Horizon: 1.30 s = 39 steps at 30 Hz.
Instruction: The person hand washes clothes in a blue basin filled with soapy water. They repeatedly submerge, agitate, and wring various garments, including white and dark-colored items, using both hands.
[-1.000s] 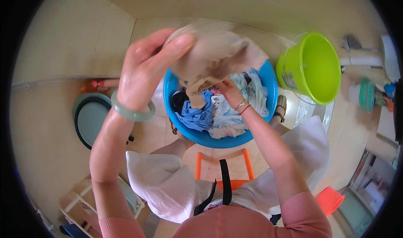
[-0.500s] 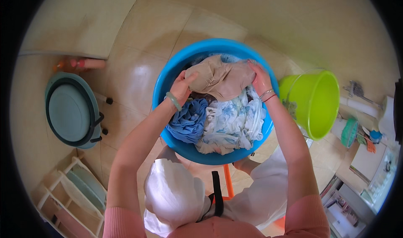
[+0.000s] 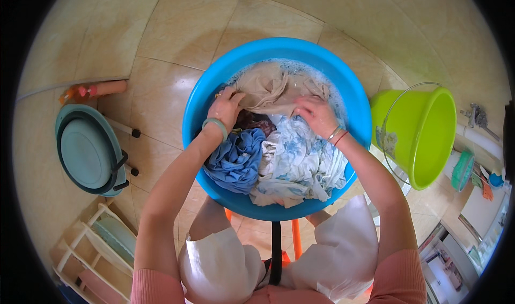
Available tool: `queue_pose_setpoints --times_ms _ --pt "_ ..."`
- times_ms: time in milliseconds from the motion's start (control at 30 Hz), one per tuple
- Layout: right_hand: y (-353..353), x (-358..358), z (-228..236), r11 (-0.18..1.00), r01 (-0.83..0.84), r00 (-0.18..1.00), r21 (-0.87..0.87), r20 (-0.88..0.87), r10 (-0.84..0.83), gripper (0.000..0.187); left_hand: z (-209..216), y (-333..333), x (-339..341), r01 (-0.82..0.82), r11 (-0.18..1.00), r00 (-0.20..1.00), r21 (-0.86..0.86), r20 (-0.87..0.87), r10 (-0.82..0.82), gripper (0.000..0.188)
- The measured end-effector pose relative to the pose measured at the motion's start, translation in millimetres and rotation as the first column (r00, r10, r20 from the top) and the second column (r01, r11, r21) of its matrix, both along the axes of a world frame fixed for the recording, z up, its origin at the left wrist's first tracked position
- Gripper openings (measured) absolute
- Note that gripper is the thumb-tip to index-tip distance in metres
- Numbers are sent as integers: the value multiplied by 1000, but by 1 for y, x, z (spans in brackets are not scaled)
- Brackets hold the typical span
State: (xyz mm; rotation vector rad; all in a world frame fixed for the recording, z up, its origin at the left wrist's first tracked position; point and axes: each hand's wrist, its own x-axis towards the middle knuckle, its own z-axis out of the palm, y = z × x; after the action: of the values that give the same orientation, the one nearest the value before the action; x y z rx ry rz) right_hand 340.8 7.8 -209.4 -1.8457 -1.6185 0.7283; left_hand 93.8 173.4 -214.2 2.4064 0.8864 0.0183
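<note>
A round blue washtub in front of me holds wet laundry in sudsy water. Across its far half lies a wrinkled beige garment, partly in the suds. My left hand, with a pale green bangle, has its fingers closed on the garment's left edge. On the near right edge, my right hand grips the same cloth, its fingertips partly hidden in the folds. Below my hands are a bunched blue garment and a white cloth with light blue patterns. A dark reddish cloth shows between them.
A lime green bucket with a wire handle stands right of the tub. At left are a grey-green folding basin and a white rack. A pink bottle lies near the wall. A tap is at far right.
Both hands have lowered the beige garment from above the tub into the suds. My right hand has come nearer and left, from its far right corner to its near edge.
</note>
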Motion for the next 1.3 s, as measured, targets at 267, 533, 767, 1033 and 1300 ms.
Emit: queue_pose_setpoints --times_ms 267,533,767,1033,1300 --pt "3 47 59 852 408 554 -329 -652 -517 30 65 23 20 -235 461 807 -856 93 583 34" --pt "20 35 -14 786 438 378 -436 -704 -601 42 6 8 41 -214 161 670 -964 -25 742 54" --pt "34 21 -58 808 533 801 -252 -157 -577 38 -48 -8 37 -240 464 751 -852 139 645 36" --pt "7 42 53 957 139 969 256 163 -184 25 49 10 14 -25 998 852 56 523 -8 29" --pt "-12 24 11 769 567 757 -295 -179 -628 31 3 -2 11 -395 817 824 -421 231 518 37"
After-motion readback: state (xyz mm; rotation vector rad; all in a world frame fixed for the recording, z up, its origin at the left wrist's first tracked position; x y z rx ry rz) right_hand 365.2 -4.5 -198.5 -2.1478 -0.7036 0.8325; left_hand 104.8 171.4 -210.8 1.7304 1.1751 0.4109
